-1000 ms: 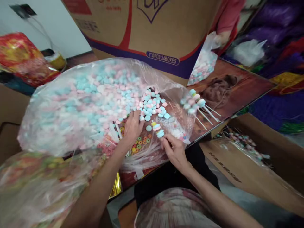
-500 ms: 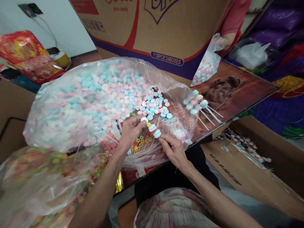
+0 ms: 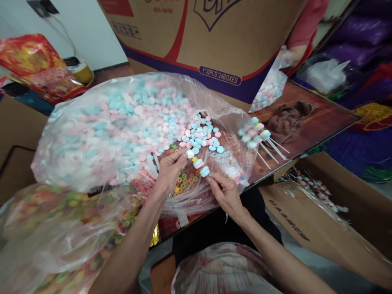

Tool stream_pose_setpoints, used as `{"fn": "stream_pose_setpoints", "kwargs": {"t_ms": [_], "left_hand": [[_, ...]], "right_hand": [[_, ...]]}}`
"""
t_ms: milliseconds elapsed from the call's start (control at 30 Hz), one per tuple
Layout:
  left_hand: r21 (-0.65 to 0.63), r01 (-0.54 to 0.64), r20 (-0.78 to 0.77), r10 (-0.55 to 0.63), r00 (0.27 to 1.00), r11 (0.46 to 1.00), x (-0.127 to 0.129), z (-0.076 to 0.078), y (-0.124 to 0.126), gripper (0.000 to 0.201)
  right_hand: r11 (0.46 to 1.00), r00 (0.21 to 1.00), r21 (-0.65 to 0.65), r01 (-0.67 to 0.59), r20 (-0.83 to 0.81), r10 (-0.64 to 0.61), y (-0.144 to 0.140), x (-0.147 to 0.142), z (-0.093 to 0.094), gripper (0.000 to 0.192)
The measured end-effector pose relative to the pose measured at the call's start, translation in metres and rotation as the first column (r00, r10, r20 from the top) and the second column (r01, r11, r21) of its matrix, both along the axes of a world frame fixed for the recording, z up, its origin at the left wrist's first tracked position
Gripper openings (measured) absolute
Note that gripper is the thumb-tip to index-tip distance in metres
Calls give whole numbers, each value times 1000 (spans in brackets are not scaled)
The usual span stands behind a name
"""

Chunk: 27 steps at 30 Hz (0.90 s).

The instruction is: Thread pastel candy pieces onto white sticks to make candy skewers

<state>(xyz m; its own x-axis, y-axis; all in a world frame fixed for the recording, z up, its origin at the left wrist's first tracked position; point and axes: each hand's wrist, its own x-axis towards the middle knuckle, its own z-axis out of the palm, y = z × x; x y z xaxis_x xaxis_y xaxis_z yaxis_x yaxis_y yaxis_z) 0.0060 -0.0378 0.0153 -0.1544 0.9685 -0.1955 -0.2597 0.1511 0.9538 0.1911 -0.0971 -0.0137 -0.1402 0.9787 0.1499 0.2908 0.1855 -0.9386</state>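
My right hand [image 3: 225, 192] pinches the lower end of a candy skewer [image 3: 198, 163] threaded with pale blue, pink and white marshmallow discs and a yellow ring. At the skewer's upper tip, the closed thumb and fingers of my left hand [image 3: 171, 167] hold a white marshmallow [image 3: 190, 154]. Whether the stick passes through that piece is hard to make out. Beneath both hands lie loose marshmallow discs [image 3: 200, 134] and colourful cereal rings [image 3: 185, 181], at the mouth of a large clear bag [image 3: 101, 134] full of pastel marshmallows.
Finished skewers [image 3: 261, 134] lie on the table's right, beside a brown cloth [image 3: 288, 120]. An open carton [image 3: 306, 220] holding more skewers stands below. Behind rises a big cardboard box [image 3: 171, 36]. A bag of rings [image 3: 67, 232] is front left. Another person's hand [image 3: 295, 55] grips a marshmallow bag.
The white marshmallow in my left hand has come slightly closer to the yellow ring on the skewer. My right hand keeps its hold. The whole view has shifted a little.
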Motion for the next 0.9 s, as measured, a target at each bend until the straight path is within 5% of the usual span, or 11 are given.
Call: {"fn": "stream_pose_setpoints", "kwargs": {"t_ms": [167,500,900], "left_hand": [[37,-12,-35,14,999,999,1,-6,0,45],[214,-48,-340,120,933,976,7,-11,-5,26],[59,-127,-94,132,987,990,11,-18,-3,34]], "right_hand": [[999,1000,28,-22,20,21,1,0,1,26],[1000,998,-28,-3,70,5,3,1,5,26],[999,999,-6,-37,32,37,2,3,6,28]]}}
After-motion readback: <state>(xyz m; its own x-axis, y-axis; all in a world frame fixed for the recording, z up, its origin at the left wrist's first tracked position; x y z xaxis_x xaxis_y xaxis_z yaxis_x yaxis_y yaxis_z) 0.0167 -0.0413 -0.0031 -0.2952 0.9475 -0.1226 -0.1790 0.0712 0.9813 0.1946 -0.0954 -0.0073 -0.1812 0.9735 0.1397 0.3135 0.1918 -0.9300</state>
